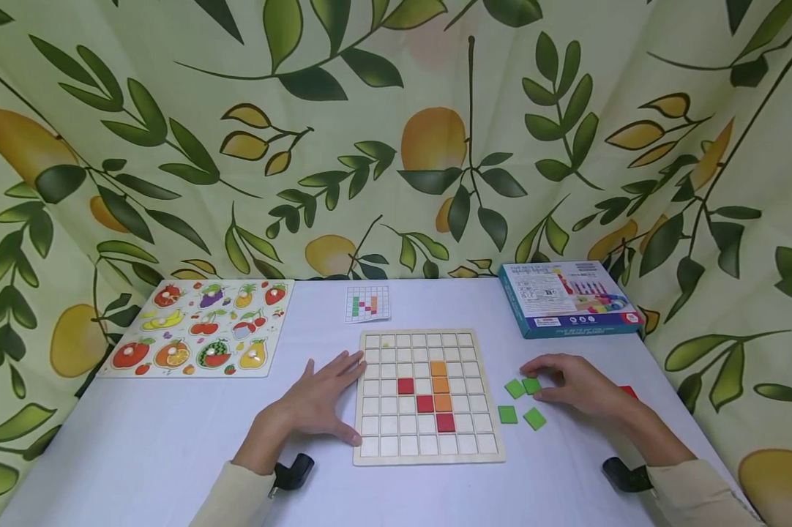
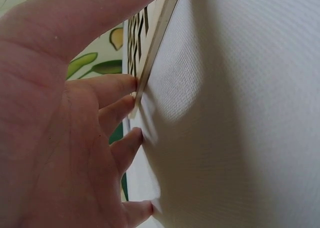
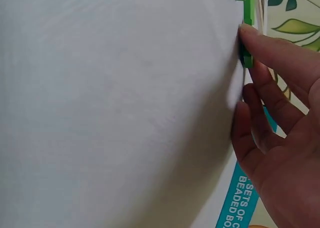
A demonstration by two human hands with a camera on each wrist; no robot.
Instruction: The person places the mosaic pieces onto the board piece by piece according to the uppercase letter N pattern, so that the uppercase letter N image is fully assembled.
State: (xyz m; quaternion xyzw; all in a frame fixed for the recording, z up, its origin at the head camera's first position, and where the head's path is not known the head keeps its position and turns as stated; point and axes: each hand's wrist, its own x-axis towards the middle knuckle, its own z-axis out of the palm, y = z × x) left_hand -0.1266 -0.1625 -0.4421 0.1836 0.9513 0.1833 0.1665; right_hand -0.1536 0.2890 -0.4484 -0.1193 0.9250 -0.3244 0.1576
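Board of pale wood, ruled into square cells, lies flat on the white cloth directly before me. It carries three orange square tiles in one column and three red square tiles on a diagonal stepping down to the right, the lowest red directly below the lowest orange.

My left hand is spread and grasps nothing; thumb and fingertips rest along the board's left edge.

My right hand has one flat green square tile pinched between thumb and forefinger, to the right of the board. Whether that tile is clear of the cloth, I cannot tell. Three more green square tiles lie near it, one just beside it. A red piece shows past my right wrist, partly hidden.

Beyond the board stands recorded a small white card printed with a coloured grid. At far left lies a white board with fruit pictures; at far right, a blue-and-white cardboard box. A curtain patterned with leaves and fruit closes the rear.
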